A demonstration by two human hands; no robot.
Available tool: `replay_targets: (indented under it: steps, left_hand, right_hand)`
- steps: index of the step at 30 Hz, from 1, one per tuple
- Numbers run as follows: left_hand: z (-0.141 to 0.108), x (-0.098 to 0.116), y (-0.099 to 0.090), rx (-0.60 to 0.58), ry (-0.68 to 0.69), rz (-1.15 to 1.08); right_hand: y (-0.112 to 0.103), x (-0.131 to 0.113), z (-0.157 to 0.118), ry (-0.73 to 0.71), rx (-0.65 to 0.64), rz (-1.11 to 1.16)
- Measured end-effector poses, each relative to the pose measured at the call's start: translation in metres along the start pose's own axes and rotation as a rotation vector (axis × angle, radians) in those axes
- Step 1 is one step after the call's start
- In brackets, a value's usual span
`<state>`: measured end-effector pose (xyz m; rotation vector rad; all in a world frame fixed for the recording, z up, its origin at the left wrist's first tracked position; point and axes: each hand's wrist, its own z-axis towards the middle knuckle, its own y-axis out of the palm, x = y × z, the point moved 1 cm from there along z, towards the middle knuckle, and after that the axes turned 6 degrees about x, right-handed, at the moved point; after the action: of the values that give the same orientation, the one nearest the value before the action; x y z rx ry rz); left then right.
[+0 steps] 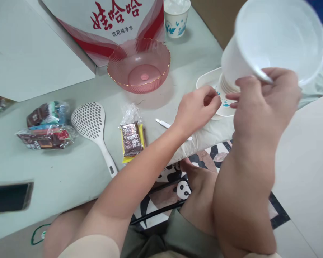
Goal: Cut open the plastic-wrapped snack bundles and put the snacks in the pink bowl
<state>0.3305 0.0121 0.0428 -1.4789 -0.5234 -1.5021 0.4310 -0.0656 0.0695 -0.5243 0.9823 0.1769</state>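
Note:
My right hand (269,96) grips the rim of a white tub (281,32), with the thumb and fingers on either side of its edge. The tub is tilted so that its bare inside faces me. My left hand (196,109) hovers lower and to the left, its fingers curled against the thumb; whatever is between them, if anything, is hidden. Behind both hands lies a white oval dish (204,79) with blue leaf prints near it, partly covered. A white-handled utility knife (163,123) rests by my left wrist, partly hidden under the forearm.
A pink ribbed glass bowl (140,80) stands before a printed carton (104,32). Nearby are a paper cup (176,19), a slotted skimmer (88,120), a cocoa packet (131,139), more wrapped packets (47,125) and a phone (9,197). The table edge runs below my left arm.

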Motion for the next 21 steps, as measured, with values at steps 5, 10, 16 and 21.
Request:
replay_targets:
  steps: [5,10,16,21]
  left_hand:
    - [0.024,0.000,0.019,0.002,0.120,0.198]
    - [0.049,0.002,0.035,-0.090,0.111,0.295]
    - [0.054,0.003,0.035,-0.092,0.155,0.303]
    - [0.057,0.008,0.030,-0.101,0.089,0.363]
  right_hand:
    - [-0.011,-0.023,0.000,0.078,0.195,0.054]
    - [-0.013,-0.030,-0.002,0.113,0.189,0.039]
    - [-0.021,-0.031,-0.002,0.147,0.226,0.048]
    - [-0.024,-0.032,-0.001,0.124,0.267,0.097]
